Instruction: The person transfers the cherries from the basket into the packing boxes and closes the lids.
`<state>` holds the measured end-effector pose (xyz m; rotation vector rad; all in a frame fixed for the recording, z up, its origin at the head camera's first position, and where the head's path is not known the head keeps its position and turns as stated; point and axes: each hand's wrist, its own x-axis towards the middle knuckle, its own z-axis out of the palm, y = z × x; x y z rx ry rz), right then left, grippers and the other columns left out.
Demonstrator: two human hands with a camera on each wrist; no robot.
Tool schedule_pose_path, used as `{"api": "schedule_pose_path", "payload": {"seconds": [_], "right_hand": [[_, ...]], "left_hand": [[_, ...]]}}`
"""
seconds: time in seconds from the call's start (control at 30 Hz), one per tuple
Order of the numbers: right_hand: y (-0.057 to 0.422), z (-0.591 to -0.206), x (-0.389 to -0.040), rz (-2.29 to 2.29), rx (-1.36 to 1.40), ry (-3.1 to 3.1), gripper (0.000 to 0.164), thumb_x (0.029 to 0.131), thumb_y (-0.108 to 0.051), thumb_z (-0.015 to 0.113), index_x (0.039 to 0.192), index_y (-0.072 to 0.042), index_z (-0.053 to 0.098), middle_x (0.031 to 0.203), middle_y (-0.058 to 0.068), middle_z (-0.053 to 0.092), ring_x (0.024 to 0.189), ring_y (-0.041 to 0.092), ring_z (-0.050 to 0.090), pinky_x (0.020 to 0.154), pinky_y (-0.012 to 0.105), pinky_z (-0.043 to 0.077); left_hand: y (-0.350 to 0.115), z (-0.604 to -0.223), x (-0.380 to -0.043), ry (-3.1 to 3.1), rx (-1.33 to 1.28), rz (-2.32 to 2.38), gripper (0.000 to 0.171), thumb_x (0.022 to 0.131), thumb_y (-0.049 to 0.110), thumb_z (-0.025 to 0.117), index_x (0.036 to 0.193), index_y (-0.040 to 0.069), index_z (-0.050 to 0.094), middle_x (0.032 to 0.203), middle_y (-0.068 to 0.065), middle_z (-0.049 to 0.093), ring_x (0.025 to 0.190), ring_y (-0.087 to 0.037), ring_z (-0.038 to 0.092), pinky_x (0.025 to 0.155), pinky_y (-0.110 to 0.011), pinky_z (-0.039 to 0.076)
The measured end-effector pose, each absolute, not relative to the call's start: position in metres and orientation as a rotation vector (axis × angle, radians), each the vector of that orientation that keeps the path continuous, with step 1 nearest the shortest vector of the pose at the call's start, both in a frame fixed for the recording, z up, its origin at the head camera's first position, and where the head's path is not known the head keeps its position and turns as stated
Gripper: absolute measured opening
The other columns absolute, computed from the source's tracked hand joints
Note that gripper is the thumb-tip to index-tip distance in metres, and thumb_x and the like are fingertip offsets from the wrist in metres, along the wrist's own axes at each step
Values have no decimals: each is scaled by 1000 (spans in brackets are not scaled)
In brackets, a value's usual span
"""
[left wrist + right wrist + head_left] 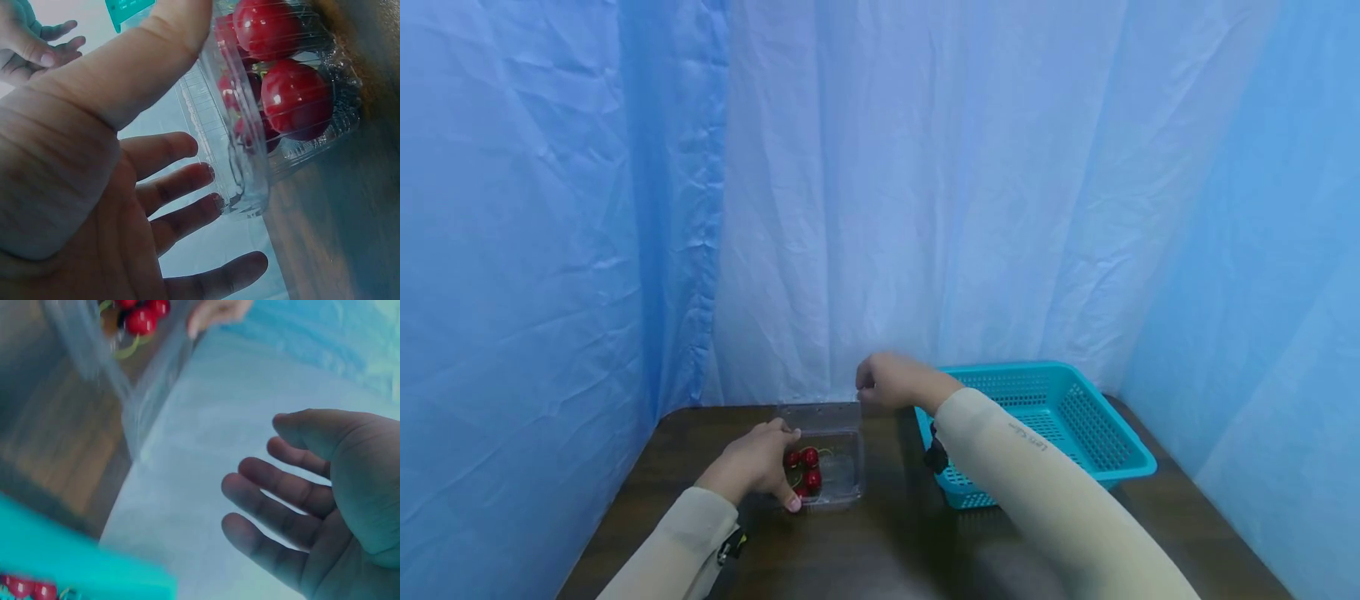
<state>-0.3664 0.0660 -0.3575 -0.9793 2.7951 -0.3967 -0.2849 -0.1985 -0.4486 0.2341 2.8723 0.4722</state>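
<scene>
A clear plastic clamshell box point(844, 477) stands on the dark table with its lid point(822, 415) raised at the back. Several red cherries point(810, 457), some with green stems, lie in its left part. My left hand point(763, 462) spans the box's left side, thumb at the front corner. In the left wrist view its other fingers point(184, 181) are spread, fairly straight, tips right at the clear rim. Holding nothing, my right hand point(891, 381) hovers between the raised lid and a turquoise basket point(1131, 454); its fingers point(275, 512) are loosely bent in the right wrist view.
The perforated basket sits on the right of the table, partly hidden by my right sleeve point(1052, 483). A few cherries point(22, 587) show beside its rim in the right wrist view. Pale blue curtains point(887, 192) hang behind the table and at both sides.
</scene>
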Motion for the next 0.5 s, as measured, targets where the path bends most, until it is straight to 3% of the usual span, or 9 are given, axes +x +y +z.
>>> {"api": "schedule_pose_path", "payload": {"seconds": [0.23, 0.5], "right_hand": [[105, -354, -387, -507, -662, 2856, 10, 109, -22, 79, 111, -14, 85, 110, 4, 82, 98, 19, 74, 94, 40, 68], [140, -361, -405, -513, -473, 2867, 12, 108, -23, 79, 111, -12, 85, 111, 7, 83, 102, 24, 77, 99, 45, 68]], "left_hand": [[-198, -449, -286, 2869, 232, 462, 121, 62, 43, 113, 167, 16, 59, 173, -22, 50, 159, -53, 48, 117, -77, 53], [-199, -450, -288, 2871, 228, 462, 121, 63, 44, 112, 167, 17, 59, 175, -23, 49, 160, -54, 47, 116, -79, 52]]}}
